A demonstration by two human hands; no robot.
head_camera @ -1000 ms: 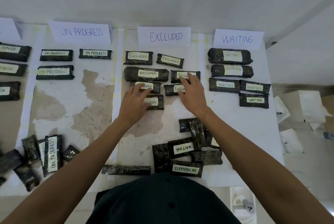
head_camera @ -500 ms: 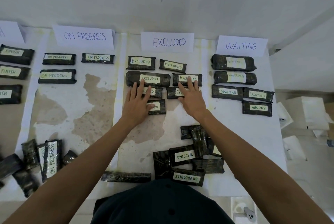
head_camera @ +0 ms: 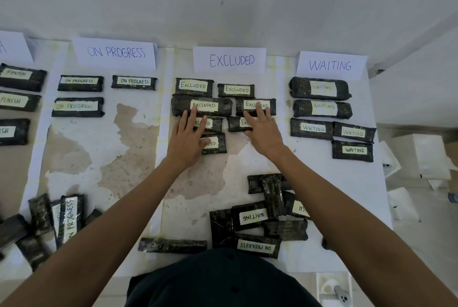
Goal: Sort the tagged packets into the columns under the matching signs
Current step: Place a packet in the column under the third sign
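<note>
Evidently flat and grasping nothing, left hand and right hand press EXCLUDED packets under the far EXCLUDED sign; these likely handle light, firm, slick-wrapped, best pinched across long edges.

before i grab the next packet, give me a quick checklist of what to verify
1. Hands free: left hand and right hand lie flat, fingers straight, on the EXCLUDED packets, gripping nothing: ok.
2. Everything under the EXCLUDED sign matches: hands cover parts of several tags: cannot tell.
3. Sorting done: an unsorted pile lies near the body: not ok.
4. Next pick readable: a WAITING packet lies tag up in the pile: ok.
5. Room under the WAITING sign: bare paper below the lowest packet: ok.
6. All pile tags showing: several packets show none: not ok.
</note>
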